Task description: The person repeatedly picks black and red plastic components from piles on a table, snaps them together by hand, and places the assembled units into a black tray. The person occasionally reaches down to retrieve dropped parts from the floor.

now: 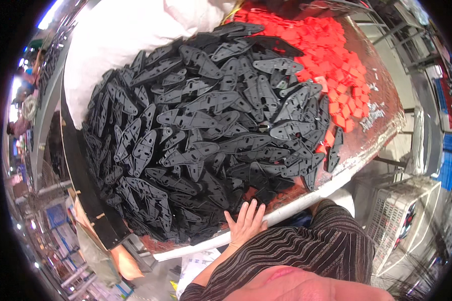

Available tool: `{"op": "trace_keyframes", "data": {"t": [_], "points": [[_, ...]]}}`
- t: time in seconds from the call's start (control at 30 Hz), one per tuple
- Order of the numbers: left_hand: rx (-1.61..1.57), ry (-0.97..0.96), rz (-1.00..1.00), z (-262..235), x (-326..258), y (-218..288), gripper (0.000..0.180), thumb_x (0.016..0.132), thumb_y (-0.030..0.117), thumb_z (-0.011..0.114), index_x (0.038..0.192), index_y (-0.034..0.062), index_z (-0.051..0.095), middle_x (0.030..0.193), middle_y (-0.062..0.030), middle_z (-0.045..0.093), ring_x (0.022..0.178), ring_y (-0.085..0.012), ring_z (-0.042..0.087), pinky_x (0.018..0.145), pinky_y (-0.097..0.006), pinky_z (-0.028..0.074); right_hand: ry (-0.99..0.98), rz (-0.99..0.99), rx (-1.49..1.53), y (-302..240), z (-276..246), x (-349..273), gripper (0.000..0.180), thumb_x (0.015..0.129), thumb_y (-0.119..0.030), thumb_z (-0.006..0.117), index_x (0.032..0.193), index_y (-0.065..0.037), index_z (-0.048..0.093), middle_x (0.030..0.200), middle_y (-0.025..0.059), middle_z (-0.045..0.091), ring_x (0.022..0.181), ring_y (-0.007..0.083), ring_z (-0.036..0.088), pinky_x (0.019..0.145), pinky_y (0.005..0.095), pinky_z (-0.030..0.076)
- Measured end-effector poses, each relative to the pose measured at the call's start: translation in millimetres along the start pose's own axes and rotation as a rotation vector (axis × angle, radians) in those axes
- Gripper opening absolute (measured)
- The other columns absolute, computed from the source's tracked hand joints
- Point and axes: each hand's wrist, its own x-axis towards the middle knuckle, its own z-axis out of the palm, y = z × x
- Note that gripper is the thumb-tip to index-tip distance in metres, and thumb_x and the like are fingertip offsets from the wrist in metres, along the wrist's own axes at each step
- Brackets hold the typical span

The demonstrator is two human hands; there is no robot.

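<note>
Just above hand (246,223), black plastic parts (206,130), heaped, touching fingertips.

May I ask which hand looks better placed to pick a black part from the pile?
Probably the left hand: it rests open on the table edge beside the black parts; the right hand is out of view.
</note>
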Motion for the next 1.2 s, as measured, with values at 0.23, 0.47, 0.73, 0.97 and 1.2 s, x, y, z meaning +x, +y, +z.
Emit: {"op": "trace_keyframes", "data": {"t": [0.23,0.47,0.73,0.97,1.2], "points": [[-0.024,0.069,-0.012,-7.4,5.0,8.8,0.051,0.075,0.034,0.063,0.124,0.0182,0.053,0.135,-0.0077,0.042,0.126,-0.0276,0.037,0.106,-0.063,0.007,0.048,-0.159,-0.190,-9.2,-9.3,30.3,0.021,0.083,-0.024,0.056,0.089,-0.005,0.062,0.080,0.0124,0.063,0.072,0.0268,0.059,0.064,0.0358,0.046],[0.047,0.248,-0.080,-5.2,4.9,15.1,0.060,0.075,0.036,0.058,0.130,0.0140,0.047,0.139,-0.0139,0.036,0.131,-0.0330,0.029,0.110,-0.055,0.008,0.002,-0.482,-0.351,-8.4,-33.7,18.1,0.024,0.083,-0.027,0.056,0.091,-0.006,0.063,0.082,0.0140,0.064,0.075,0.0306,0.061,0.068,0.0377,0.047],[0.056,0.307,-0.114,-4.7,-10.9,17.5,0.061,0.073,0.031,0.063,0.129,0.0137,0.047,0.138,-0.0138,0.035,0.131,-0.0334,0.027,0.109,-0.054,0.012,0.905,-1.367,-0.044,-62.4,-186.4,-181.9,0.017,0.064,-0.009,0.065,0.078,-0.011,0.057,0.066,0.0057,0.052,0.059,0.0268,0.053,0.053,0.0384,0.043],[0.012,0.405,-0.043,-2.6,-5.7,17.4,0.054,0.075,0.029,0.063,0.124,0.0084,0.050,0.136,-0.0147,0.038,0.131,-0.0333,0.027,0.110,-0.053,0.014,1.289,-0.681,-0.093,-37.0,-206.3,-112.4,0.048,0.081,-0.029,0.051,0.127,-0.014,0.045,0.119,0.0103,0.049,0.114,0.0283,0.042,0.101,0.0444,0.026],[-0.028,0.433,-0.004,-2.7,-13.5,16.1,0.052,0.074,0.027,0.065,0.119,0.0047,0.052,0.133,-0.0168,0.040,0.130,-0.0334,0.029,0.109,-0.054,0.016,1.338,-0.627,-0.144,-37.1,-200.3,-112.9,0.050,0.080,-0.026,0.049,0.129,-0.018,0.044,0.124,0.0096,0.046,0.119,0.0281,0.038,0.106,0.0482,0.019]]}}
